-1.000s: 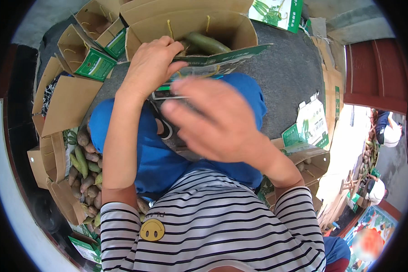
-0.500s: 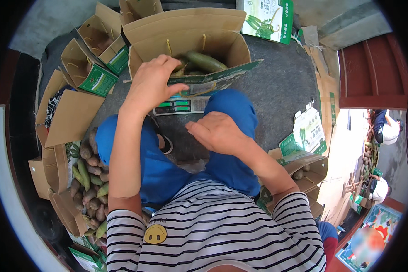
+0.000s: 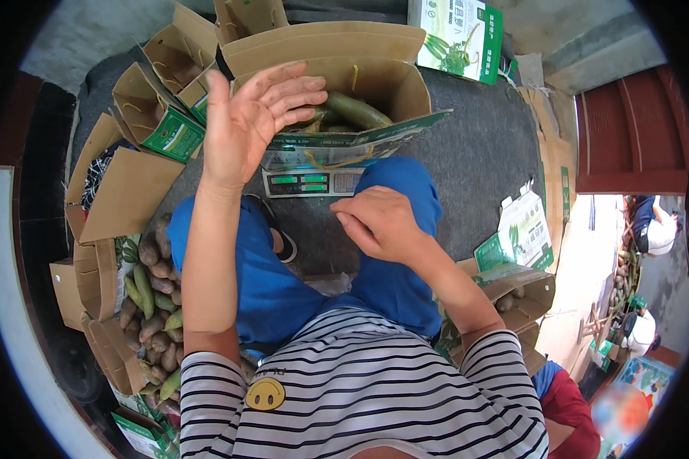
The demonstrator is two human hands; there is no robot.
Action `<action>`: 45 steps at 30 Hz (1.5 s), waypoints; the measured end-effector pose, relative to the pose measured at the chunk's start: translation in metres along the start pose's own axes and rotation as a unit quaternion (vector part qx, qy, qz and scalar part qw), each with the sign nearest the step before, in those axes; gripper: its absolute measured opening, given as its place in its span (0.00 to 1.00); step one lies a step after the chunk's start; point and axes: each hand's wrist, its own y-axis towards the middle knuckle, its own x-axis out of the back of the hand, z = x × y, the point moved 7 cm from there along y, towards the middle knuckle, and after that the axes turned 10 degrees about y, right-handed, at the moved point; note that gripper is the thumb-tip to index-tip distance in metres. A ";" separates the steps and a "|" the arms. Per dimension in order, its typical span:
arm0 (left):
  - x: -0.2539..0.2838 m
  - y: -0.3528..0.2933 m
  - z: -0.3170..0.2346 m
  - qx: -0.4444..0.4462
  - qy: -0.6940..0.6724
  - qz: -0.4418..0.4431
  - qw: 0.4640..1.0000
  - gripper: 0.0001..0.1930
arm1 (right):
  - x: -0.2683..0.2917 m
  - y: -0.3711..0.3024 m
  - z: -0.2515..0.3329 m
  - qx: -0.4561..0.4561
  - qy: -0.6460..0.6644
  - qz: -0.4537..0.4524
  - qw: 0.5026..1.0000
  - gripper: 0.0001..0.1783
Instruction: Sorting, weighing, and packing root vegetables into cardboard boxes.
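Cardboard box [image 3: 383, 84] of long green vegetables stands open under a spread hand

The box stands in front of the seated person, its tall back flap raised and its green printed front panel leaning toward the knees. Several long green vegetables [image 3: 356, 111] lie inside it. A yellow cord handle [image 3: 337, 162] hangs across the front panel. Just below that panel shows a scale [image 3: 310, 183] with green-lit display windows.

The left hand [image 3: 256, 115] is wide open and empty, palm showing, thumb well apart from the fingers. It is at the left part of the box, its fingertips overlapping the opening in this view; I cannot tell whether it touches the cardboard. The right hand [image 3: 383, 222] is loosely curled near the right knee, with its palm hidden, so I cannot tell whether it has hold of anything.

Blue trousers [image 3: 275, 260] and a striped shirt [image 3: 375, 367] fill the middle and bottom. To the left are more open cartons [image 3: 149, 111] and a heap of green and brownish vegetables [image 3: 157, 306]. A white and green carton [image 3: 459, 42] lies at the upper right, near a dark red door [image 3: 628, 130].
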 end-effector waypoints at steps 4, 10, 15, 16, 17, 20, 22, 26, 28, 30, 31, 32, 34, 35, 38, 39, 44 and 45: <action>0.008 0.000 0.000 0.017 -0.113 -0.011 0.993 0.48 | 0.006 0.007 0.001 -0.024 -0.001 0.011 1.000 0.08; 0.008 0.000 0.001 0.037 -0.126 -0.031 0.991 0.48 | 0.042 0.030 0.002 0.033 -0.119 -0.111 0.986 0.11; 0.023 -0.004 -0.004 -0.032 0.268 -0.123 0.955 0.40 | 0.065 0.048 -0.009 0.030 -0.215 -0.122 0.969 0.13; 0.023 -0.006 -0.014 -0.075 0.463 -0.166 0.867 0.36 | 0.068 0.049 -0.012 0.031 -0.214 -0.121 0.969 0.13; 0.017 -0.008 -0.021 -0.157 0.512 -0.190 0.823 0.22 | 0.067 0.051 -0.019 0.015 -0.240 -0.082 0.967 0.13; -0.012 -0.006 -0.006 -0.153 0.629 -0.071 0.759 0.20 | 0.067 0.044 -0.042 -0.019 -0.257 -0.021 0.966 0.16; -0.019 -0.006 -0.001 -0.172 0.676 -0.057 0.714 0.18 | 0.064 0.044 -0.053 -0.025 -0.279 0.031 0.960 0.14; -0.023 -0.003 0.011 -0.167 0.723 -0.003 0.670 0.17 | 0.058 0.051 -0.059 -0.040 -0.286 0.054 0.956 0.12; -0.025 0.001 0.022 -0.109 0.746 0.041 0.656 0.17 | 0.056 0.051 -0.063 -0.056 -0.282 0.073 0.955 0.10; -0.029 0.002 0.025 -0.106 0.745 0.048 0.657 0.16 | 0.057 0.050 -0.065 -0.049 -0.286 0.077 0.954 0.10; -0.031 0.002 0.027 -0.104 0.743 0.057 0.658 0.14 | 0.057 0.050 -0.065 -0.044 -0.290 0.080 0.953 0.09; -0.030 0.003 0.028 -0.103 0.743 0.055 0.659 0.14 | 0.057 0.051 -0.066 -0.043 -0.291 0.082 0.952 0.09; -0.031 0.003 0.033 -0.096 0.745 0.066 0.657 0.13 | 0.056 0.051 -0.066 -0.035 -0.286 0.085 0.954 0.09; -0.031 0.003 0.033 -0.095 0.744 0.066 0.658 0.13 | 0.057 0.051 -0.067 -0.035 -0.285 0.086 0.954 0.09; -0.033 0.002 0.036 -0.098 0.745 0.078 0.655 0.11 | 0.059 0.060 -0.061 -0.033 -0.280 0.128 0.951 0.09; -0.033 0.001 0.035 -0.099 0.744 0.078 0.657 0.10 | 0.063 0.067 -0.057 -0.044 -0.259 0.127 0.956 0.09; -0.033 -0.002 0.032 -0.122 0.730 0.083 0.667 0.08 | 0.071 0.122 -0.057 0.044 -0.311 0.030 0.949 0.13; -0.036 0.001 0.032 -0.114 0.734 0.089 0.664 0.07 | 0.074 0.132 -0.065 0.074 -0.349 0.008 0.934 0.14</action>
